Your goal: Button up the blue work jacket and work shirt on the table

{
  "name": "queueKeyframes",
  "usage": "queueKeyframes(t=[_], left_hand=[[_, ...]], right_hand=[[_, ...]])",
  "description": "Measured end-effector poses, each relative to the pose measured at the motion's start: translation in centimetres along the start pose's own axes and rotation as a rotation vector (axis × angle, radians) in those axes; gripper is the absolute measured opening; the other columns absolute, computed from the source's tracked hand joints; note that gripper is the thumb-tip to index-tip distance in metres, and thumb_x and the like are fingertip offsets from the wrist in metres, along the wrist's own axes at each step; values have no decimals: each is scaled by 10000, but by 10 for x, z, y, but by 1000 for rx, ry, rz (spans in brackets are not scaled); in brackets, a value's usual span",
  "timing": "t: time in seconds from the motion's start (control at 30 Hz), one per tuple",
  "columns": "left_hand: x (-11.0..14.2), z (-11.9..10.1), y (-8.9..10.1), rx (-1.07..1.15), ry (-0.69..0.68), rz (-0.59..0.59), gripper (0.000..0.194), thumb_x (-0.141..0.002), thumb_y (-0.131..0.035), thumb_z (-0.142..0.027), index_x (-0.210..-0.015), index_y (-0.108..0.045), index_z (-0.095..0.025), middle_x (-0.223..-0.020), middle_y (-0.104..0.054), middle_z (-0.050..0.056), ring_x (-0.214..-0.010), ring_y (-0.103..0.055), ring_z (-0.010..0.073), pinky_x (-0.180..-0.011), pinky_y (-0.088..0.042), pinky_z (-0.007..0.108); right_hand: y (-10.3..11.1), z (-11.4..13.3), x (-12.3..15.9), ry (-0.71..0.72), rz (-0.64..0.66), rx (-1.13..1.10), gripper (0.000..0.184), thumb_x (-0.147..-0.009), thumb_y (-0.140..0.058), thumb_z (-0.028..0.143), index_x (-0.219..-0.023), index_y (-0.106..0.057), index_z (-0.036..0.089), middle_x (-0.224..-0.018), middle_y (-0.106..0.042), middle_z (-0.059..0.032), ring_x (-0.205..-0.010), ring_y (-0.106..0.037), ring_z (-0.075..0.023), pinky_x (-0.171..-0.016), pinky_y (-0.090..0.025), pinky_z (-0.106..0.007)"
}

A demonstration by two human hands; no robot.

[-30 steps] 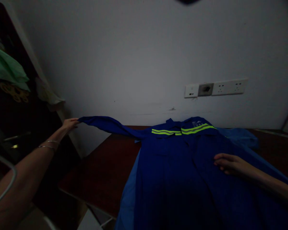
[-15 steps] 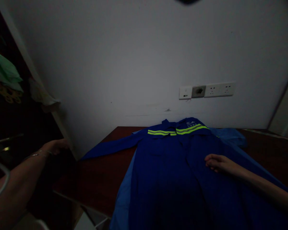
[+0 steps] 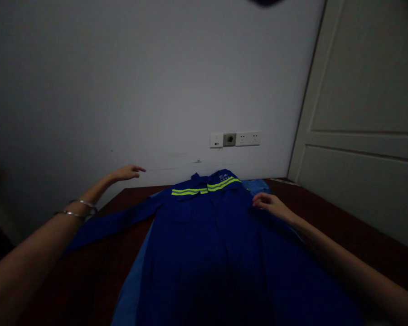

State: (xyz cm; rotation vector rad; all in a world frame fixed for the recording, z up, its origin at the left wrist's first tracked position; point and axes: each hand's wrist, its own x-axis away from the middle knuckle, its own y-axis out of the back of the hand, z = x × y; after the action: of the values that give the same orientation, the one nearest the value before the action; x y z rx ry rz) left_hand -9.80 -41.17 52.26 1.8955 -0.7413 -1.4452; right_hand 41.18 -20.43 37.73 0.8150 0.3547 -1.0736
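A dark blue work jacket (image 3: 190, 231) with yellow-green and grey reflective bands lies front up, its collar towards the wall. Its sleeve at the left (image 3: 112, 222) stretches out flat over the table. Above that sleeve is my left hand (image 3: 127, 172), index finger stretched out and the others bent, holding nothing. My right hand (image 3: 270, 204) is by the jacket's right edge below the shoulder, fingers loosely bent and slightly apart. Whether its fingertips touch the cloth is hard to see. Lighter blue cloth (image 3: 131, 285) shows from under the jacket.
The dark red-brown table (image 3: 313, 203) runs up to a pale wall (image 3: 149, 90). Sockets and a switch plate (image 3: 246, 138) are set low in the wall. A pale panelled door or cabinet front (image 3: 367, 136) stands at the right. The light is dim.
My view has turned right. My left hand has come from beyond the sleeve's end to above the sleeve. My right hand has moved from over the jacket's front up towards its shoulder edge.
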Motion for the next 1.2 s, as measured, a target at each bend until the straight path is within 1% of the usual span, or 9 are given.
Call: queueKeyframes(t=[0.07,0.17,0.37,0.5,0.6,0.7,0.83,0.97,1.2], left_hand=[[-21,-41,-20,113,-135,76,458,-603,-502,-217,-1036,-638,-163,-1057,-649,35,-998,-560,188,-834,-418,227],[-38,-101,-64,275,-245,74,435,-623,-497,-186,-1032,-645,-173,-1070,-645,30,-1007,-559,176,-855,-406,224],[-47,-194,-180,560,-235,75,318,-603,-533,-105,-869,-702,-149,-886,-694,43,-823,-615,183,-748,-451,235],[-46,-234,-232,652,-111,-30,334,-658,-488,-63,-921,-686,-121,-876,-692,63,-756,-619,165,-687,-458,236],[-51,-257,-247,710,-44,-145,313,-703,-452,-53,-902,-687,-109,-898,-688,76,-787,-620,155,-700,-458,227],[-66,-278,-253,692,-9,-191,277,-717,-468,-64,-869,-694,-116,-884,-690,74,-818,-621,155,-733,-455,226],[-91,-307,-259,631,-21,-131,255,-700,-513,-69,-871,-695,-120,-867,-691,76,-806,-623,160,-731,-455,229],[-111,-336,-267,454,-156,-49,240,-696,-546,-104,-892,-685,-117,-910,-681,92,-843,-611,178,-772,-438,248],[-139,-371,-289,175,-299,-29,213,-758,-518,-195,-903,-638,-94,-1004,-613,164,-955,-563,224,-819,-408,286]], right_hand=[[19,-4,3,-13,-77,36,212,-617,-576,340,-741,-556,168,-676,-627,-22,-631,-572,-143,-610,-437,-254],[44,-16,7,4,-196,111,198,-629,-551,332,-737,-552,167,-656,-611,-16,-618,-560,-140,-605,-432,-252],[69,-45,1,-9,-258,228,172,-674,-498,273,-787,-555,156,-703,-609,-27,-638,-556,-141,-592,-418,-237],[71,-56,-12,10,-253,365,188,-706,-464,247,-816,-578,147,-718,-609,-28,-629,-544,-140,-585,-404,-234],[70,-60,-28,51,-239,455,205,-712,-464,216,-836,-608,139,-749,-630,-38,-686,-564,-153,-637,-411,-236],[70,-62,-49,63,-203,506,233,-719,-456,177,-861,-631,121,-776,-650,-56,-715,-580,-162,-672,-416,-240],[71,-64,-82,51,-171,569,237,-729,-447,128,-851,-649,107,-809,-665,-79,-731,-593,-169,-678,-419,-236],[75,-66,-109,51,-133,619,233,-717,-452,85,-830,-653,116,-821,-668,-76,-757,-594,-166,-687,-415,-225],[78,-74,-130,59,-100,602,241,-717,-450,76,-835,-655,123,-842,-671,-77,-771,-595,-169,-708,-419,-238]])
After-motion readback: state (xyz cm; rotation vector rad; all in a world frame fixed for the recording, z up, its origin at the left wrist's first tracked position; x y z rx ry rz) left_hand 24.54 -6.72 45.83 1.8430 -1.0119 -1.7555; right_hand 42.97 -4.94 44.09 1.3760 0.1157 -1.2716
